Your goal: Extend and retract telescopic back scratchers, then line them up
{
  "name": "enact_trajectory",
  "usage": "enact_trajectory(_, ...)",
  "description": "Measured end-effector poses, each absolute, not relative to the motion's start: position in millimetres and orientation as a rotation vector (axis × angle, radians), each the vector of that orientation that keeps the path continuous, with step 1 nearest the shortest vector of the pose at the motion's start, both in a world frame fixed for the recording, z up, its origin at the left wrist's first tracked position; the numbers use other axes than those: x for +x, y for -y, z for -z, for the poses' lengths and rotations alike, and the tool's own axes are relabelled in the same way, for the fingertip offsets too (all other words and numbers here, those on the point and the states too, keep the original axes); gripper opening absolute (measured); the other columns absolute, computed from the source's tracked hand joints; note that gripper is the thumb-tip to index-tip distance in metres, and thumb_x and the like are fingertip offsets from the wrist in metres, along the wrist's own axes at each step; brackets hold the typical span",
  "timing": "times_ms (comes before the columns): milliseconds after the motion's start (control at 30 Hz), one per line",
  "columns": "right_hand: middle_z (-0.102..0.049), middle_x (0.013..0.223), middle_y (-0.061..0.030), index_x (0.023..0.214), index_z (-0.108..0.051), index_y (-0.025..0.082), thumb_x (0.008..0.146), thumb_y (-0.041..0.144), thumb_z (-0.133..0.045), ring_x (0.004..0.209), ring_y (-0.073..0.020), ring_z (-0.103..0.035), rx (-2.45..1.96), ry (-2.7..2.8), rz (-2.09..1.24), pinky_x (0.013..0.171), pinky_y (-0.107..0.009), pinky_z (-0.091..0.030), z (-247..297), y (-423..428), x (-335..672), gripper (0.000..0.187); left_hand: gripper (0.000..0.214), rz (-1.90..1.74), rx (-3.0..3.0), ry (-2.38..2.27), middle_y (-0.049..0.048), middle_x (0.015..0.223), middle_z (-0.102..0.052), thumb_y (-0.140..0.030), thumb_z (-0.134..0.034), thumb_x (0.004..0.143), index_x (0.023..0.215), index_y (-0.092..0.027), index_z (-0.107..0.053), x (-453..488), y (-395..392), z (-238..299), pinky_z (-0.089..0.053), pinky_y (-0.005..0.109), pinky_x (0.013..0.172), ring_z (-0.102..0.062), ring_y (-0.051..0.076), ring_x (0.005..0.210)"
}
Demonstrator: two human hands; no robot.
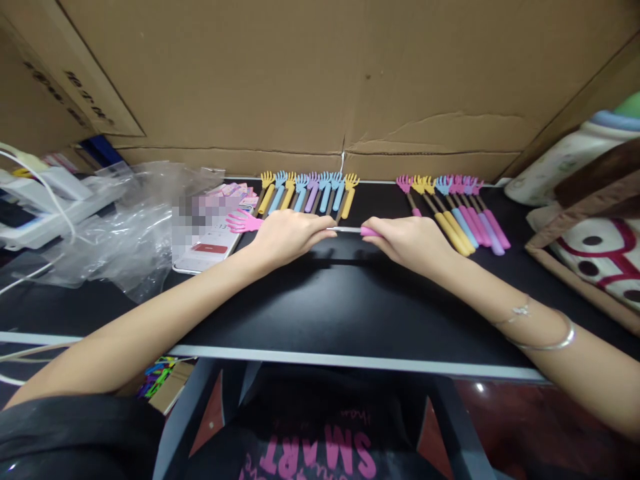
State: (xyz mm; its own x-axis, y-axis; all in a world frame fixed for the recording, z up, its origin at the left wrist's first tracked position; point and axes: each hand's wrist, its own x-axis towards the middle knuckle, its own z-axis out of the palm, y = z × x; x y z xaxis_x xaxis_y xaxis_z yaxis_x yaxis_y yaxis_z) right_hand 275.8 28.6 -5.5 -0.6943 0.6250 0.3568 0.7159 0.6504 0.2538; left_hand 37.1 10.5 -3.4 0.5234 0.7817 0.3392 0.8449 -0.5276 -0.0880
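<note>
A pink back scratcher is held level above the black table by both hands. My left hand is closed round its hand-shaped head end, and the pink claw sticks out to the left. My right hand grips the pink handle, most of which is hidden in the palm. Between the hands a thin metal rod shows. Behind my left hand lies a row of yellow, blue and purple back scratchers. Behind and beside my right hand lies a second group of pink, yellow, blue and purple back scratchers.
A phone and crumpled clear plastic bags lie on the left, near a white power strip with cables. A cardboard wall stands behind. At the right are a bottle and a brown-edged bag. The table edge is near me.
</note>
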Motion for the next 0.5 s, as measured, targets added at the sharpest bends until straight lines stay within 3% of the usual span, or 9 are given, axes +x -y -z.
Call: enact_trajectory(500,-0.068,0.072,-0.0027,0.087,-0.063,0.019,0.098,0.042,-0.027,0.066,-0.0126,-0.060,-0.999,2.568,0.738,0.048,-0.027,-0.021,2.8,-26.3,274.4,0.044,0.039,0.451,-2.693,1.423,0.0003,0.081,-0.071,-0.048,-0.034,0.096,0.099,-0.026,-0.067,35.1,-10.6,0.1,-0.031,0.022,0.055,-0.065,0.017,0.072)
